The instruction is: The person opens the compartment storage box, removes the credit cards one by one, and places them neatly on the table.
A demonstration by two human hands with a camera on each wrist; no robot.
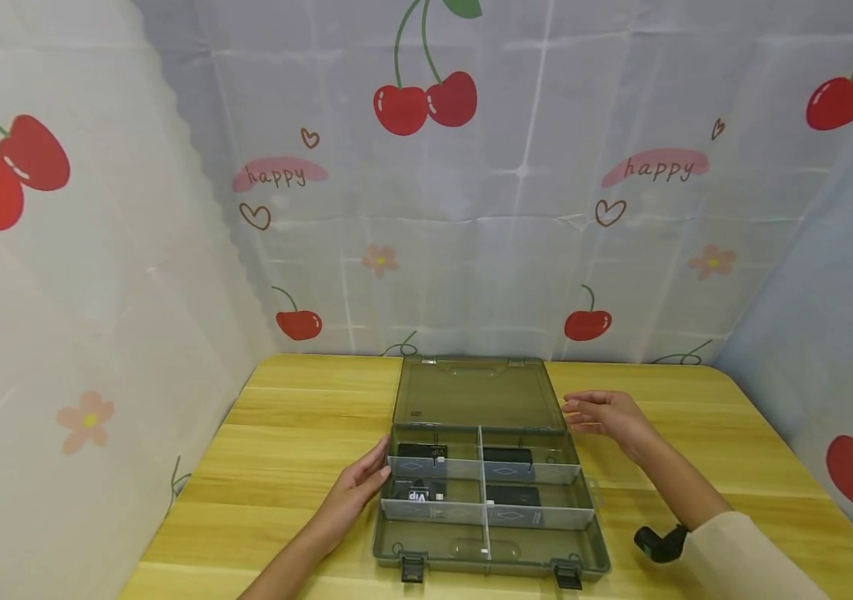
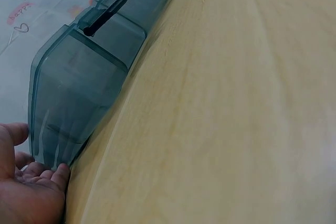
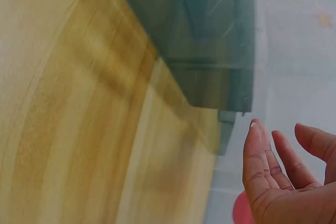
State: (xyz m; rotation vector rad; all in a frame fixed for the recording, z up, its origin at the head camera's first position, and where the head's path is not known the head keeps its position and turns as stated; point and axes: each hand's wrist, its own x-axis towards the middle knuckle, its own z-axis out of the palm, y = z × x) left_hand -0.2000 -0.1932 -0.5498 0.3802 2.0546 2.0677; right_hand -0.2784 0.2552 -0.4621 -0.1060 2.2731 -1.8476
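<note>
An olive-green see-through divider box (image 1: pixel 486 562) lies on the table, its lid (image 1: pixel 479 393) folded back toward the wall. Flat black card-like pieces sit in its compartments. Two on the left carry VIP lettering: an upper black card (image 1: pixel 422 452) and a lower dark card (image 1: pixel 421 492). To the right are a thin black piece (image 1: pixel 509 456) and a black rectangular piece (image 1: pixel 514 497). My left hand (image 1: pixel 361 492) rests its fingers against the box's left side wall, holding none of the pieces. My right hand (image 1: pixel 610 418) hovers beside the lid's right edge, fingers extended and holding nothing.
Two black latches, a left latch (image 1: pixel 412 570) and a right latch (image 1: pixel 568 577), hang at the box's front. A black angular object (image 1: pixel 660 544) is by the right sleeve (image 1: pixel 745 560). Cherry-printed sheets (image 1: pixel 464 250) enclose the wooden table (image 1: pixel 306 417).
</note>
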